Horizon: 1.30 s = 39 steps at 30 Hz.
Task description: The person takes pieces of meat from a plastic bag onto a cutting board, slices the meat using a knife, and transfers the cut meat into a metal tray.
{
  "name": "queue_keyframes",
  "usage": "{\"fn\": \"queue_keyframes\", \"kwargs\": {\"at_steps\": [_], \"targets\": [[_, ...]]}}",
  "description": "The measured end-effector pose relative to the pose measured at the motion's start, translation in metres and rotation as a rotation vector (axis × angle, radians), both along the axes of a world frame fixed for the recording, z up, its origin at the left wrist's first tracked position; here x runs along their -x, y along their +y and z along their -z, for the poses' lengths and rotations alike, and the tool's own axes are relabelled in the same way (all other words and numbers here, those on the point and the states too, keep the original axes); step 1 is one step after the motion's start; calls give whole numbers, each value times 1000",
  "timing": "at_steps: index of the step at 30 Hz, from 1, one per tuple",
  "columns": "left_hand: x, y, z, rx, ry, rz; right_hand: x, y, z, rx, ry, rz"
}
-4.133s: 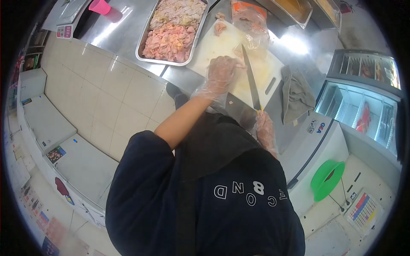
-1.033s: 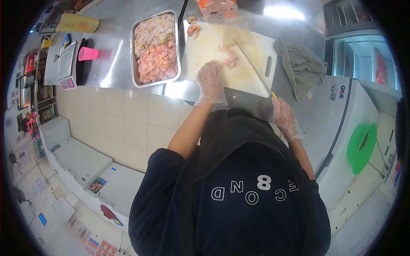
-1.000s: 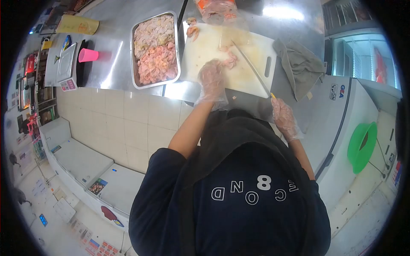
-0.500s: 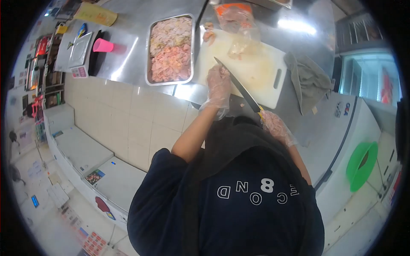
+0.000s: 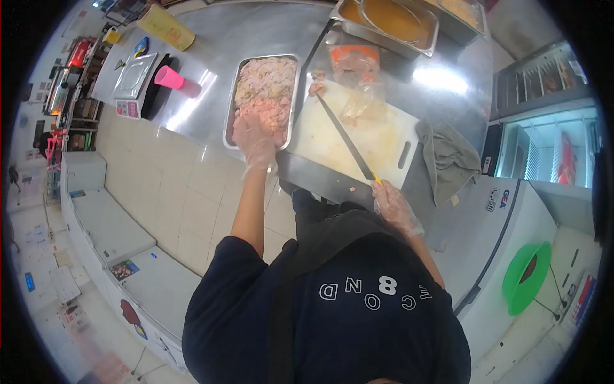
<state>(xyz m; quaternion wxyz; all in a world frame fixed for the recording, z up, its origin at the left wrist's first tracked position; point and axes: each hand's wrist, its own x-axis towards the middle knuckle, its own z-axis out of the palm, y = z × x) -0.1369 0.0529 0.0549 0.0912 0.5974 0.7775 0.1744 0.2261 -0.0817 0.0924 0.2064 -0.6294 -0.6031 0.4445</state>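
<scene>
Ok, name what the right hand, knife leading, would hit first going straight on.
The right hand's knife tip would probably meet the meat scraps at the cutting board's far left corner, though its height above them is unclear.

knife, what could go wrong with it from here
The left hand is in the tray of meat pieces; coming back over the cutting board, it could brush the bare blade of the knife in the right hand.

The plastic bag lies partly on the board near the blade, so a stray stroke might nick it.
</scene>
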Motion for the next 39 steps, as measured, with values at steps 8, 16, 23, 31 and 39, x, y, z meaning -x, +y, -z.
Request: {"fn": "queue_keyframes", "kwargs": {"at_steps": [8, 16, 23, 31, 39], "targets": [[-118, 61, 6, -460, -259, 482, -31, -37, 15, 145, 347, 390], [-221, 195, 60, -268, 143, 601, -41, -49, 11, 73, 377, 629], [-230, 206, 21, -92, 202, 615, -41, -65, 30, 113, 505, 748], [-243, 242, 39, -51, 309, 808, -46, -65, 40, 29, 164, 616], [-230, 210, 55, -301, 119, 714, -37, -60, 25, 35, 101, 553]]}}
